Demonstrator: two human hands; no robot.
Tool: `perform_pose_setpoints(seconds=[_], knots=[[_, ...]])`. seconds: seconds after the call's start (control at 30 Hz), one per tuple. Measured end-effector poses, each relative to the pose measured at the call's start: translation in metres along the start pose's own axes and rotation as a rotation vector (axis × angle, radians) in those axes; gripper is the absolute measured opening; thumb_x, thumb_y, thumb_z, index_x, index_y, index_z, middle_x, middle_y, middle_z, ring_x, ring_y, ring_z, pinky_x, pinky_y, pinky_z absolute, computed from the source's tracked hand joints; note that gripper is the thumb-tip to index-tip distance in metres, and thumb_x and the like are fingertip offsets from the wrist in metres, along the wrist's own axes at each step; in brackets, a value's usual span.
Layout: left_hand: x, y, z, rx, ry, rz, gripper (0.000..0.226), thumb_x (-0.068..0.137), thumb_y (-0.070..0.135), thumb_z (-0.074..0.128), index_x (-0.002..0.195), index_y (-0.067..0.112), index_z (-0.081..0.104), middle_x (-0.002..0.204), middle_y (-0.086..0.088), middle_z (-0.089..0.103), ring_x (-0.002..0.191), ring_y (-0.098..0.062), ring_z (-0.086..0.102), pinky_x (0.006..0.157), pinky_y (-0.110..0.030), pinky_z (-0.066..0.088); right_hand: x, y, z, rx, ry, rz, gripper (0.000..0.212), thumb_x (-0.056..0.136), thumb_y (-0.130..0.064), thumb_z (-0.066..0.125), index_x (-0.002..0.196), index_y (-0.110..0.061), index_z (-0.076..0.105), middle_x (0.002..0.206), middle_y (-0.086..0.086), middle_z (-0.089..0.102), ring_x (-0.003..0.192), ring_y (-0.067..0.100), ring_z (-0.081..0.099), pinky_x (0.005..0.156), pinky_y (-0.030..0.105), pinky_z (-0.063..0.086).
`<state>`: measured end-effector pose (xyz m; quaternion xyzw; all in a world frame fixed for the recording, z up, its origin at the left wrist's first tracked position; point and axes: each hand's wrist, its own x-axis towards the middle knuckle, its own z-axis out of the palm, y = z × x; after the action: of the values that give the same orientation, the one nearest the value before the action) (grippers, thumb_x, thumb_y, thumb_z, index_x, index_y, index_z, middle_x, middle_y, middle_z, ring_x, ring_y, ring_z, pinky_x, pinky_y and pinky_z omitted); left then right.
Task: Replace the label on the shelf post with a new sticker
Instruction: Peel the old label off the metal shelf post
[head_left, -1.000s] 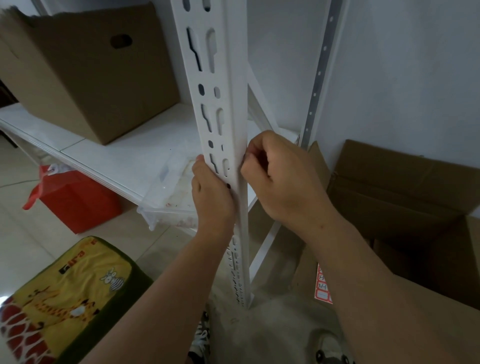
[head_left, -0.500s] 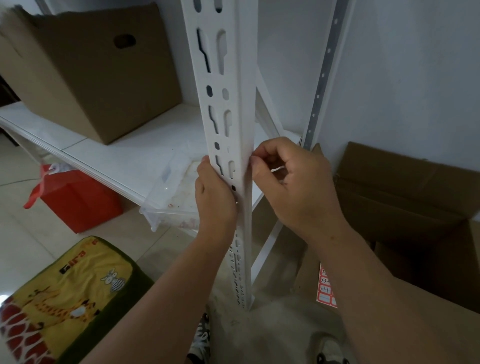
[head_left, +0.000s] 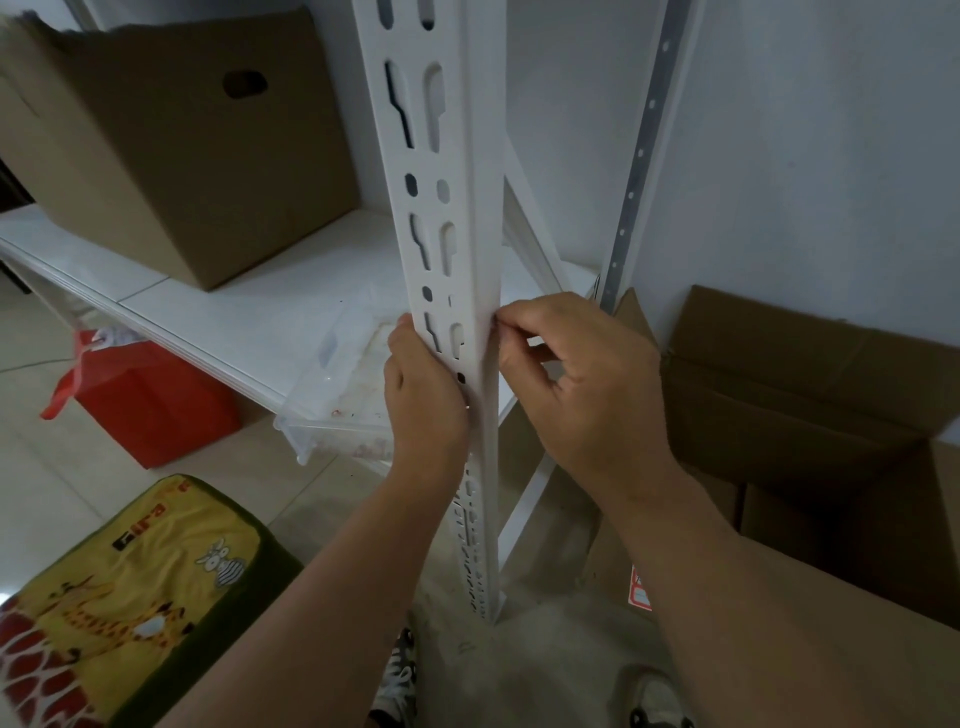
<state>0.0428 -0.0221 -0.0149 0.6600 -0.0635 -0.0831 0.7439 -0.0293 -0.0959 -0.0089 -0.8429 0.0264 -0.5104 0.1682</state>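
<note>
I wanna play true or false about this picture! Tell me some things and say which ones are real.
1. The left hand rests on the white shelf post. True.
2. The right hand pinches at the post's right edge. True.
3. The cardboard box on the shelf is blue. False: it is brown.
4. The red bag sits on top of the shelf. False: it is on the floor, below the shelf.
5. A yellow cushion with cartoon animals lies at bottom left. True.
</note>
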Motion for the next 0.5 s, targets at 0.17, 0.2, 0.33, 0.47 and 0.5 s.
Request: perform_pose_setpoints(seconds=[0.17, 0.2, 0.33, 0.47, 0.5], knots=[[0.0025, -0.0034, 0.0012, -0.014, 0.005, 0.012, 0.044, 0.103, 0.035, 0.022, 0.074, 0.021, 0.053, 0.069, 0.003, 0.056, 0.064, -0.004, 0.055, 0.066, -0.023, 0.046, -0.0053, -0.0037, 0.0074, -0.031, 0.073, -0.011, 0.011, 0.091, -0.006, 0.061, 0.088, 0.001, 0.069, 0.080, 0.010, 0.068, 0.071, 0.020, 0.063, 0.063, 0.034, 0.052], [0.0029, -0.0041, 0.0013, -0.015, 0.005, 0.013, 0.044, 0.103, 0.035, 0.021, 0.075, 0.021, 0.053, 0.070, 0.002, 0.056, 0.066, -0.007, 0.055, 0.066, -0.024, 0.046, -0.0058, -0.0041, 0.0073, -0.031, 0.075, -0.016, 0.011, 0.091, -0.006, 0.061, 0.089, 0.001, 0.069, 0.080, 0.010, 0.068, 0.071, 0.020, 0.062, 0.064, 0.032, 0.052], [0.0040, -0.0060, 0.0023, -0.027, 0.013, 0.012, 0.045, 0.102, 0.036, 0.022, 0.075, 0.021, 0.054, 0.071, 0.002, 0.057, 0.067, -0.008, 0.056, 0.067, -0.026, 0.047, -0.0070, -0.0052, 0.0060, -0.037, 0.063, -0.014, 0.009, 0.091, -0.004, 0.061, 0.091, 0.000, 0.069, 0.083, 0.010, 0.068, 0.074, 0.019, 0.062, 0.067, 0.030, 0.052], [0.0035, -0.0066, 0.0026, -0.038, 0.007, -0.003, 0.046, 0.102, 0.038, 0.023, 0.075, 0.024, 0.057, 0.069, 0.006, 0.060, 0.067, -0.005, 0.060, 0.070, -0.027, 0.049, -0.0060, -0.0035, 0.0045, -0.052, 0.022, -0.019, 0.008, 0.090, -0.005, 0.062, 0.092, -0.001, 0.068, 0.085, 0.009, 0.069, 0.075, 0.018, 0.061, 0.069, 0.027, 0.052], [0.0032, -0.0065, 0.0023, -0.034, 0.005, 0.003, 0.046, 0.102, 0.037, 0.023, 0.074, 0.025, 0.057, 0.066, 0.007, 0.061, 0.065, -0.003, 0.061, 0.070, -0.027, 0.051, -0.0064, -0.0023, 0.0040, -0.056, -0.007, -0.022, 0.008, 0.090, -0.007, 0.061, 0.092, -0.002, 0.068, 0.088, 0.009, 0.069, 0.077, 0.017, 0.061, 0.072, 0.022, 0.051]])
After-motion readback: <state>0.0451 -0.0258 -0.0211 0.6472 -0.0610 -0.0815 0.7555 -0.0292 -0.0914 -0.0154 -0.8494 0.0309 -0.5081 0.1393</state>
